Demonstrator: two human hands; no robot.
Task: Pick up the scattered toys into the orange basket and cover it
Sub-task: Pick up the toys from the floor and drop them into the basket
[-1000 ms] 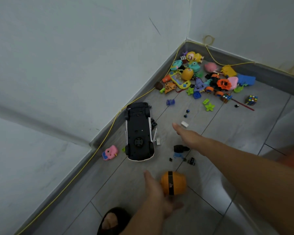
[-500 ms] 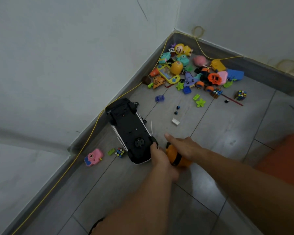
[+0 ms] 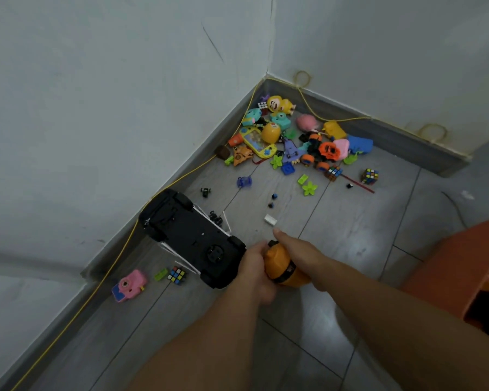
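- While both hands meet over the floor, the left hand (image 3: 254, 268) and right hand (image 3: 297, 249) together clasp an orange egg toy (image 3: 283, 266).
- The upturned black toy car (image 3: 191, 235) touches the left hand.
- The orange basket (image 3: 460, 266) sits at the right edge.

Both my bare forearms reach forward and down from the bottom edge of view, meeting near the middle. My left hand (image 3: 253, 270) is curled, fingers wrapped around the near side of what I grip. My right hand (image 3: 297, 251) lies over the far side, palm down, thumb stretched forward and pointing away. The two hands touch.
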